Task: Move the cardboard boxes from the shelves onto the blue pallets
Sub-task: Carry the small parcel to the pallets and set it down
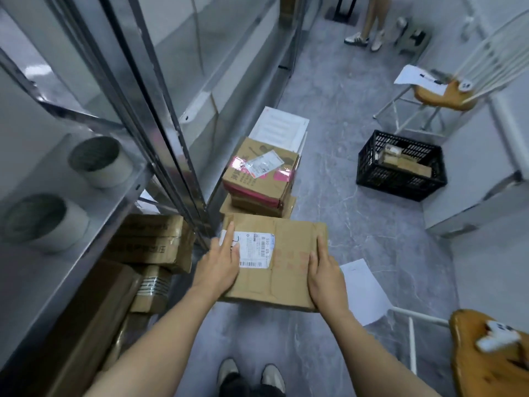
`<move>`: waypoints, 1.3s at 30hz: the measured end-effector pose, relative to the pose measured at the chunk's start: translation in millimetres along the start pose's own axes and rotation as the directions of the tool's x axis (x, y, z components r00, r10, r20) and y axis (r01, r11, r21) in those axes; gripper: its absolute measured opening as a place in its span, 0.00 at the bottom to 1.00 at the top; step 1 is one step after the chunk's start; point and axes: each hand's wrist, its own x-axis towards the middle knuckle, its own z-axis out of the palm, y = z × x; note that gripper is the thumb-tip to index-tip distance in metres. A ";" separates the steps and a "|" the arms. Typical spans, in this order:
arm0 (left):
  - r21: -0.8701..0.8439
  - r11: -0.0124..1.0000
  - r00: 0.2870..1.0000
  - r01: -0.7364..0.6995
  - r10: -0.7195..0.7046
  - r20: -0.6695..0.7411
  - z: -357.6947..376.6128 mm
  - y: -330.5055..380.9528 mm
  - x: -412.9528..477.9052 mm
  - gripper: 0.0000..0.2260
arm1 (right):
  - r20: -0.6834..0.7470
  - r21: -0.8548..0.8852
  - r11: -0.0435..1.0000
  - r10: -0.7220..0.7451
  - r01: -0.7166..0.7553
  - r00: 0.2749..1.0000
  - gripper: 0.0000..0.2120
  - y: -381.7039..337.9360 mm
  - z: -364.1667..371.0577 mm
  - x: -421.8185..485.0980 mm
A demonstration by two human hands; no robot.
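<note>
A flat cardboard box (289, 247) with a white barcode label is in front of me above the floor. My left hand (219, 266) lies on its top left side, index finger straight across the label edge. My right hand (325, 275) lies on its right side with fingers straight. Beyond it a stack of cardboard boxes (262, 179) with pink tape stands on the floor, white sheets behind it. More cardboard boxes (151, 243) sit on the lowest level of the metal shelf (160, 133) at left. No blue pallet is visible.
A black plastic crate (400, 167) holding small boxes stands right. Two wooden-seat chairs (440, 93) (486, 356) stand right. A white paper (363, 290) lies on the floor. Two grey pots (100, 161) sit on a shelf. A person's legs (372, 21) stand far back.
</note>
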 end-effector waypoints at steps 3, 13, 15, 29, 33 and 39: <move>0.000 1.000 0.999 0.008 -0.008 -0.046 -32.3 15.1 -18.8 0.24 | -0.012 0.038 0.998 -0.044 0.045 0.999 0.25 -21.7 -31.5 -7.8; -0.110 0.984 0.946 0.137 -0.163 -0.281 -67.5 55.4 -64.8 0.24 | -0.012 0.017 0.938 -0.346 0.346 0.938 0.24 -52.1 -100.1 8.3; -0.147 0.975 0.917 0.168 -0.209 -0.339 -64.0 62.6 -77.3 0.24 | 0.024 0.005 0.914 -0.405 0.405 0.914 0.25 -53.6 -109.6 13.9; -0.327 0.848 0.694 0.417 -0.529 -0.488 -41.1 52.1 -221.4 0.24 | 0.242 0.031 0.704 -0.695 0.710 0.678 0.25 -79.3 -109.0 -48.7; -0.360 0.797 0.604 0.484 -0.602 -0.521 -38.3 29.2 -276.8 0.24 | 0.277 0.088 0.607 -0.776 0.790 0.566 0.24 -94.0 -97.2 -96.7; -0.429 0.713 0.458 0.555 -0.692 -0.558 -28.4 0.7 -372.7 0.24 | 0.327 0.182 0.480 -0.853 0.858 0.407 0.24 -108.3 -77.9 -185.3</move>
